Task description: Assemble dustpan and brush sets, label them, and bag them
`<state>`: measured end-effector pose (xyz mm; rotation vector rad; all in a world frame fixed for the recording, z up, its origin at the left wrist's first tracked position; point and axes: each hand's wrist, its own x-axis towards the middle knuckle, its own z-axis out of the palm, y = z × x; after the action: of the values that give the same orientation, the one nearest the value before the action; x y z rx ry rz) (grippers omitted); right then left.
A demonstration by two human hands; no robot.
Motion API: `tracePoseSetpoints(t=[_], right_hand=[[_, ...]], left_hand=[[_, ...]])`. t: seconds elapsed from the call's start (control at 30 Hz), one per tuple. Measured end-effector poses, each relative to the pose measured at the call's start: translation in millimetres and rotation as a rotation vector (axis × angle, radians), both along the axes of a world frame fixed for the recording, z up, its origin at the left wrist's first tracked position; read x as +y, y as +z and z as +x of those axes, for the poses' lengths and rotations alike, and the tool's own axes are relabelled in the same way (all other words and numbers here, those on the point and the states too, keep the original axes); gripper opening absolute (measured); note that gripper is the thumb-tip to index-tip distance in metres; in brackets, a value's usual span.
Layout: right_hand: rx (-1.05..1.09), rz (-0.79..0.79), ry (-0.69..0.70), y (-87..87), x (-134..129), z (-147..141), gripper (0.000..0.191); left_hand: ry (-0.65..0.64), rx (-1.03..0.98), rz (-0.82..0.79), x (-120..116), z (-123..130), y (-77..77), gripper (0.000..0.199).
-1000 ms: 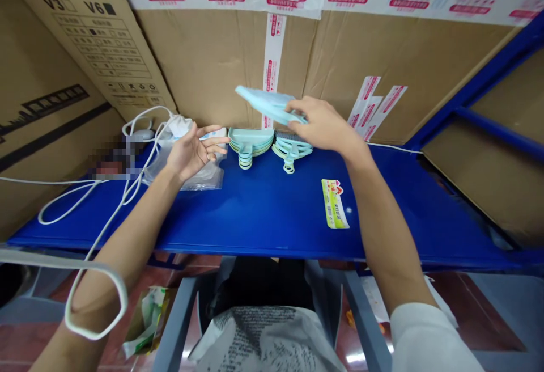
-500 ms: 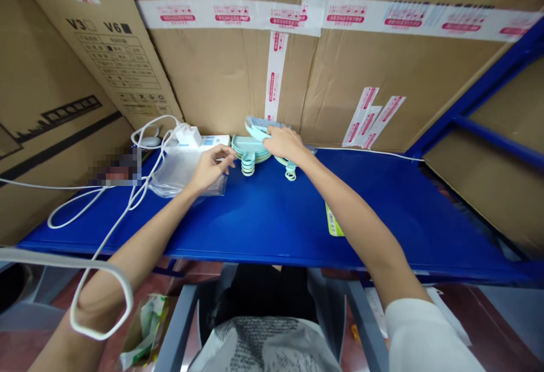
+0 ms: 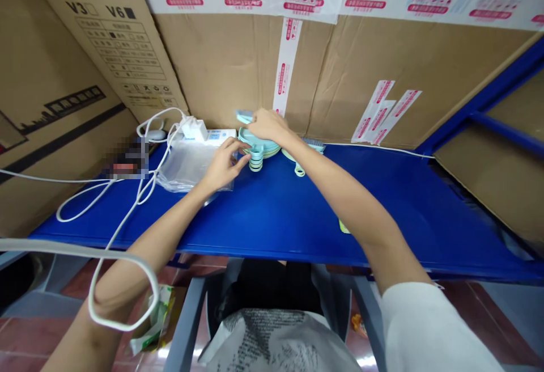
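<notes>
On the blue table, a stack of mint-green flat pieces with ring-ended handles (image 3: 256,155) lies against the cardboard, handles toward me. My left hand (image 3: 227,162) is at the left side of this stack, thumb and fingers curved and apart, fingertips at the handles. Above the stack, my right hand (image 3: 270,124) grips a light-blue brush-like piece (image 3: 244,116), much of it hidden by the fingers. A second group of similar pieces (image 3: 300,170) lies to the right, partly covered by my right forearm.
Clear plastic bags (image 3: 182,162) lie left of the stack, by a white power strip (image 3: 223,134) with a white plug (image 3: 194,129). White cables (image 3: 140,196) loop across the left side. A yellow-green packet (image 3: 343,227) is near the front edge. Cardboard (image 3: 238,66) walls the back.
My right hand has lowered the light-blue piece toward the left stack. My left hand has moved right, up to the stack's handles. The view has shifted slightly.
</notes>
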<state>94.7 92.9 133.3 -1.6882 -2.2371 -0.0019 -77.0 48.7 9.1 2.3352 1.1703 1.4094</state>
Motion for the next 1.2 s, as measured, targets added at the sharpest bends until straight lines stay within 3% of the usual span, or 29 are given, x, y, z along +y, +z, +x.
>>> tracePoseSetpoints(t=[0.07,0.13,0.23,0.33,0.67,0.87,1.2], right_hand=[[-0.012,-0.019,-0.008,0.9,-12,25,0.037],[-0.036,0.001,-0.111,-4.8,-21,54,0.04],[-0.086,-0.027,-0.265,-24.0,-27,91,0.042],[-0.113,-0.106,-0.322,-44.7,-29,108,0.048],[-0.274,-0.093,-0.19,-78.3,-57,101,0.071],[-0.225,-0.078,-0.206,-86.3,-67,96,0.052],[-0.183,-0.059,-0.244,-88.1,-60,106,0.054]], left_hand=[[-0.013,0.091,0.072,-1,0,0.0,0.022],[-0.023,0.174,0.115,-2,1,-0.5,0.022],[-0.023,0.237,0.129,-3,4,-2.2,0.021],[-0.019,0.225,0.13,-4,5,-3.5,0.022],[-0.037,0.222,0.147,-6,4,-2.1,0.023],[-0.015,0.224,0.12,-8,6,-2.4,0.022],[0.01,0.222,0.065,-10,8,-3.4,0.026]])
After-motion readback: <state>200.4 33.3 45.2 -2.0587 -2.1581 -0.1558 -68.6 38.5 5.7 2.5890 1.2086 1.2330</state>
